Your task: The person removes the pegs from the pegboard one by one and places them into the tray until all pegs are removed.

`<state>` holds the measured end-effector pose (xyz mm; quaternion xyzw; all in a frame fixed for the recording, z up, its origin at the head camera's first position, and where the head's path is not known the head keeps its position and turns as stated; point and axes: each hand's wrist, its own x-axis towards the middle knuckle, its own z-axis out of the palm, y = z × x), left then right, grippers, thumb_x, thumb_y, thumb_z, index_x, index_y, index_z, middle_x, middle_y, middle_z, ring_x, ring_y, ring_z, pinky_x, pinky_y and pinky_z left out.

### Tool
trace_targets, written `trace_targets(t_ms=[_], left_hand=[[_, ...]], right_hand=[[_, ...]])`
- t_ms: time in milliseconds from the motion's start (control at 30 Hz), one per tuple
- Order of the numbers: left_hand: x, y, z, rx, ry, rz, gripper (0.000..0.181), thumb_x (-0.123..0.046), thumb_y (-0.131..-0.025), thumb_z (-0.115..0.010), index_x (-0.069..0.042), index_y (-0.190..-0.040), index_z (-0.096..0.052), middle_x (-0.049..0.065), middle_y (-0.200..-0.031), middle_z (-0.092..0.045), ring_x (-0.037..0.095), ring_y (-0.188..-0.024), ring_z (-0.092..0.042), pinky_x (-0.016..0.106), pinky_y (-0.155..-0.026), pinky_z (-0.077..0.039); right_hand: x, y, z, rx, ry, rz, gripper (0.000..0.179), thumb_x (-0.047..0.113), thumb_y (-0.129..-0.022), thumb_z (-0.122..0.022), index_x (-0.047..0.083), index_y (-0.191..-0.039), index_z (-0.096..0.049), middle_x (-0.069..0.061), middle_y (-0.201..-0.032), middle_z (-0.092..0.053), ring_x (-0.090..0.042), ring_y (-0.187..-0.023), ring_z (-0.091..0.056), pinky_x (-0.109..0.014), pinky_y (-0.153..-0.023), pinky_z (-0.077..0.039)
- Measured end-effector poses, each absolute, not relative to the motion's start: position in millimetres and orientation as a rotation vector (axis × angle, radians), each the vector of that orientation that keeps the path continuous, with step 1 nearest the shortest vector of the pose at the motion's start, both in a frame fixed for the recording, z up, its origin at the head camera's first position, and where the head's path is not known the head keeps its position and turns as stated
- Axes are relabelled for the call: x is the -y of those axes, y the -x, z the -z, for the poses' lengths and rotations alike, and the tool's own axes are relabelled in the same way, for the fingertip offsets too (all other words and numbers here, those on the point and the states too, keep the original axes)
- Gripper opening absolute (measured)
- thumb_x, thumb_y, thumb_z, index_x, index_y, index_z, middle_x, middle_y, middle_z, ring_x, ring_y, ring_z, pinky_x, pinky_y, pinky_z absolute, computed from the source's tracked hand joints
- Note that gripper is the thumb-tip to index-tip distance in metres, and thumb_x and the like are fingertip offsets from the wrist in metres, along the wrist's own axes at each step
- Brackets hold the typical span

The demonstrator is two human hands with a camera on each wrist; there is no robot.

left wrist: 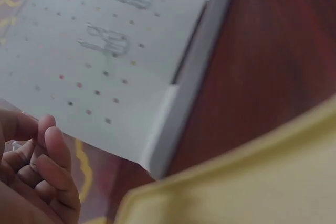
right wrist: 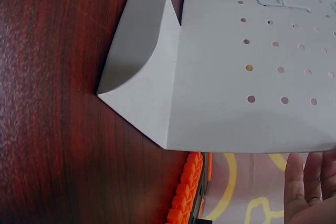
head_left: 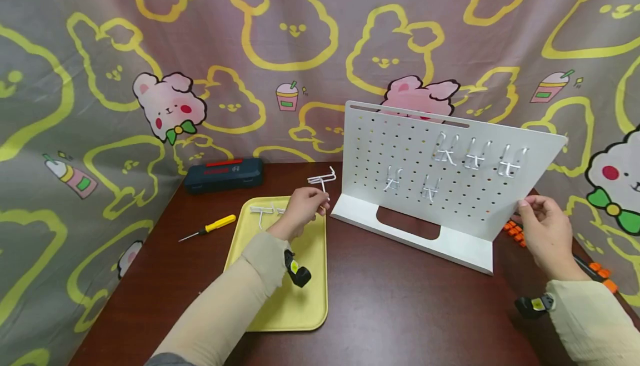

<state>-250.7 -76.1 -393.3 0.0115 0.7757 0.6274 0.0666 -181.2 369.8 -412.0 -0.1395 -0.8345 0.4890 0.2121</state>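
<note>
Just left of the white pegboard (head_left: pixel 400 149), my left hand (head_left: pixel 302 210) pinches the stem of a white wire hook (head_left: pixel 322 179), whose prongs rise above the fingertips. In the left wrist view, curled fingers (left wrist: pixel 55 156) hide most of that hook. My right hand (head_left: pixel 547 235) grips the pegboard's right edge, thumb on the front and fingers behind. The board stands upright on its bent base (right wrist: pixel 139 85). Several hooks hang on it, including a lower-row hook (head_left: pixel 430 188). Under my left arm lies a yellow tray (head_left: pixel 300 310) with another white hook (head_left: pixel 261 210).
A yellow-handled screwdriver (head_left: pixel 220 222) lies left of the tray. Behind it is a dark blue case (head_left: pixel 224 176) with a red strip. Orange pieces on a black holder (right wrist: pixel 184 192) lie behind the board at the right. A patterned curtain (head_left: pixel 310 49) hangs behind the table.
</note>
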Motion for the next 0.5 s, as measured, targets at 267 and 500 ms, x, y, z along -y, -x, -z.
trace_targets(t_ms=[267, 500], left_hand=[[91.6, 236.4, 427.0, -2.347, 0.050, -1.796, 0.021, -0.006, -0.101, -0.056, 0.005, -0.088, -0.067, -0.001, -0.069, -0.060, 0.009, -0.059, -0.054, 0.021, -0.050, -0.034], [104.1, 230.3, 448.7, -2.341, 0.047, -1.717, 0.022, 0.000, -0.099, -0.055, 0.009, -0.083, -0.067, 0.002, -0.066, -0.060, 0.008, -0.054, -0.052, 0.019, -0.052, -0.041]], right_hand=[[-370.1, 182.9, 413.4, 2.330, 0.402, -1.361, 0.014, 0.021, -0.109, -0.049, 0.007, -0.110, -0.052, 0.005, -0.100, -0.052, 0.011, -0.079, -0.055, -0.006, -0.068, -0.049], [-370.3, 182.9, 413.5, 2.360, 0.411, -1.334, 0.020, 0.022, -0.110, -0.048, 0.003, -0.113, -0.051, 0.001, -0.104, -0.054, 0.011, -0.078, -0.054, -0.006, -0.068, -0.049]])
